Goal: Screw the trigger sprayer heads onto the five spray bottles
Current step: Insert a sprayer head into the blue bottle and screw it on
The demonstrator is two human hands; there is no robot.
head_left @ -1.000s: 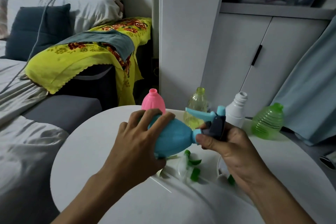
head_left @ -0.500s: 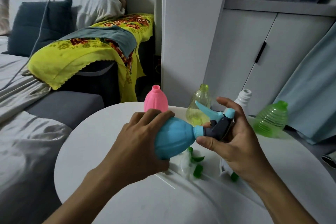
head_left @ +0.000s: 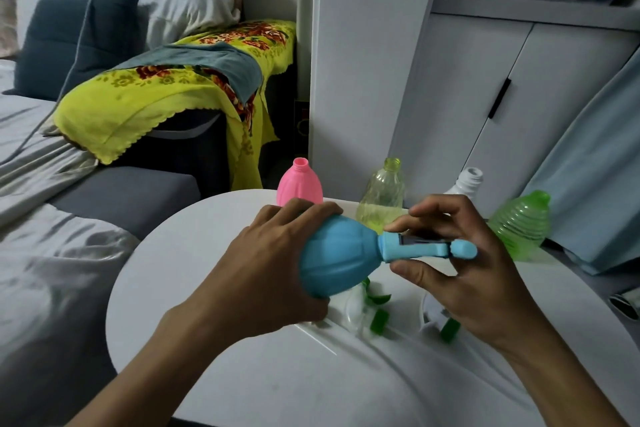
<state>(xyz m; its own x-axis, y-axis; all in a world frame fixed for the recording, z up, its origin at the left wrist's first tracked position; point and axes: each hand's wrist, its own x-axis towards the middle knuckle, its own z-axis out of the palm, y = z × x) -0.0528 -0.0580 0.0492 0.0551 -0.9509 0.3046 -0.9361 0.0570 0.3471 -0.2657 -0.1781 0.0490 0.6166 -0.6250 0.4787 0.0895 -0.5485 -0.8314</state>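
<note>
My left hand [head_left: 273, 267] grips the round body of a blue spray bottle [head_left: 337, 260], held on its side above the white round table [head_left: 214, 253]. My right hand [head_left: 460, 267] pinches the blue trigger sprayer head [head_left: 429, 248] sitting on that bottle's neck. Behind stand open-necked bottles: a pink bottle [head_left: 299, 184], a clear yellow bottle [head_left: 382, 194], a white bottle [head_left: 467, 180] and a ribbed green bottle [head_left: 521, 222]. Loose sprayer heads with green parts [head_left: 375, 312] lie on the table under my hands, partly hidden.
A bed with grey sheets [head_left: 45, 218] lies left of the table. A yellow flowered cloth [head_left: 166, 94] drapes dark furniture behind. White cabinet doors [head_left: 485, 107] and a pale blue curtain [head_left: 595, 166] stand close behind the bottles.
The sprayer head has turned on the blue bottle's neck: its trigger pointed up before and now lies sideways. My right fingers have shifted their hold around it. The view has drifted slightly.
</note>
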